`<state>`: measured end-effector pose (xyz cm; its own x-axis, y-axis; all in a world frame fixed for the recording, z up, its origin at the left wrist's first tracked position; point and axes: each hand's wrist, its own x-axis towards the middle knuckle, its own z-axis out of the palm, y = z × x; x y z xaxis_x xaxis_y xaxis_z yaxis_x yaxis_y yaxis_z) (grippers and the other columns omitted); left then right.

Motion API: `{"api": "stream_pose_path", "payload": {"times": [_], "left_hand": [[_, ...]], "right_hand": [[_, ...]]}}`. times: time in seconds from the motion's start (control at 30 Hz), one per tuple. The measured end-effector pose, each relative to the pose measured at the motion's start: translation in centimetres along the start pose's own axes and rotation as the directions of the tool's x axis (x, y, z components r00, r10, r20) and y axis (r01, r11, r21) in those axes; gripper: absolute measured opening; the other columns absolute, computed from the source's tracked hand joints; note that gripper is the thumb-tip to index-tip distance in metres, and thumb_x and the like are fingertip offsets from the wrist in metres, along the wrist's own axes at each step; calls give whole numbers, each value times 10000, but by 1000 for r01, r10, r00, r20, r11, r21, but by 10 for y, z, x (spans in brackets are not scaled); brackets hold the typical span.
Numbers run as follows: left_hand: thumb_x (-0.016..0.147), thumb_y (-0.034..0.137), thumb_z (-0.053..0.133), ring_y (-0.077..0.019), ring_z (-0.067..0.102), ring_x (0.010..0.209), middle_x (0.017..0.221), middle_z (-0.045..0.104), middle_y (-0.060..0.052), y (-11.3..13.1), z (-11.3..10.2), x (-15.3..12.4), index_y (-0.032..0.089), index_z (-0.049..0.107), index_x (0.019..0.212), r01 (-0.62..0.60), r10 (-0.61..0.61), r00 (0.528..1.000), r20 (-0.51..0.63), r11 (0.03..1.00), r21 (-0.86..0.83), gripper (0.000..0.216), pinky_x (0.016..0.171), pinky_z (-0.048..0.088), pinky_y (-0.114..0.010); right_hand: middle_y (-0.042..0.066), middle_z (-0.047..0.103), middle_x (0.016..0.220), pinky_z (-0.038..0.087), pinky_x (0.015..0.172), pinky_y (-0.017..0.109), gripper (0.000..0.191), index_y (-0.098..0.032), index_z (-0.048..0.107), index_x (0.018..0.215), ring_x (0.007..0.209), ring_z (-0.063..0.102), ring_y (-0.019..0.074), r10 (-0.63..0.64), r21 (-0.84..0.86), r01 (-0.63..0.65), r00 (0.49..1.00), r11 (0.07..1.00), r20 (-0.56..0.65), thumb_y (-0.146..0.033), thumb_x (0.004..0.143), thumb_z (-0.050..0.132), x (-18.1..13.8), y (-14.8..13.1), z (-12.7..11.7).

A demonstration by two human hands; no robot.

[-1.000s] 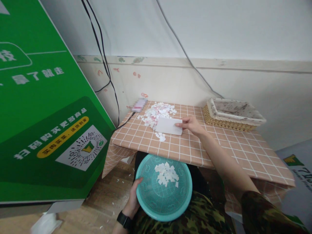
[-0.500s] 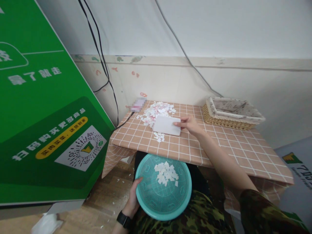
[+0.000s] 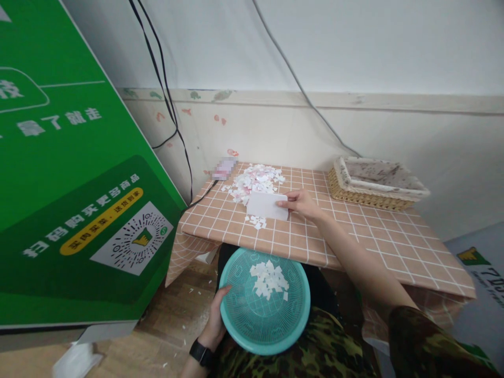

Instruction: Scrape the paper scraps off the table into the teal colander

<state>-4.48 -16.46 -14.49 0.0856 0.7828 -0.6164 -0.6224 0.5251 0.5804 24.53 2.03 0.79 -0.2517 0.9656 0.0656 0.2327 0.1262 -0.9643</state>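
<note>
My right hand (image 3: 301,203) pinches a white card (image 3: 266,206) by its right edge and holds it on the checked tablecloth (image 3: 354,236), just in front of a heap of white and pink paper scraps (image 3: 254,182). A small cluster of scraps (image 3: 256,222) lies in front of the card. My left hand (image 3: 214,324) grips the left rim of a teal plastic basket (image 3: 240,325) held below the table's front edge. White paper scraps (image 3: 269,280) lie in the basket.
A wicker tray (image 3: 374,186) with cloth lining stands at the table's back right. A blurred small object (image 3: 224,168) lies at the back left corner with a black cable (image 3: 173,121) running up the wall. A large green signboard (image 3: 71,173) leans on the left. Scraps litter the floor.
The right hand has drawn the card slightly left and back toward the heap, leaving the small cluster of scraps uncovered in front of it. The basket has stayed in place.
</note>
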Motion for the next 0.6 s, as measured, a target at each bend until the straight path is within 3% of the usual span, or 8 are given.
{"api": "stream_pose_path", "payload": {"times": [0.17, 0.37, 0.6], "left_hand": [[683, 291, 651, -230, 665, 707, 794, 736, -100, 3, 4, -2, 89, 696, 828, 18, -18, 999, -30, 1000, 5, 253, 764, 502, -365], [722, 315, 627, -241, 666, 768, 866, 736, -99, 0, -2, 2, 95, 685, 897, 27, -26, 999, 18, 999, -18, 287, 805, 491, -387], [692, 295, 655, -238, 667, 736, 812, 738, -80, -1, -3, 3, 96, 692, 855, 7, -8, 1000, -22, 1000, -3, 260, 779, 500, -381]], "right_hand": [[59, 654, 672, 458, 477, 245, 350, -126, 691, 763, 569, 576, 129, 37, 44, -32, 994, 998, -104, -437, 608, 735, 0, 1, -2], [67, 681, 768, 486, 515, 251, 338, -151, 697, 816, 626, 596, 134, 21, 75, -23, 999, 997, 30, -438, 638, 715, -1, -2, 10], [68, 670, 692, 459, 474, 245, 358, -126, 696, 805, 581, 592, 141, 38, 36, -33, 989, 999, -146, -422, 609, 743, 0, 1, -17]]}}
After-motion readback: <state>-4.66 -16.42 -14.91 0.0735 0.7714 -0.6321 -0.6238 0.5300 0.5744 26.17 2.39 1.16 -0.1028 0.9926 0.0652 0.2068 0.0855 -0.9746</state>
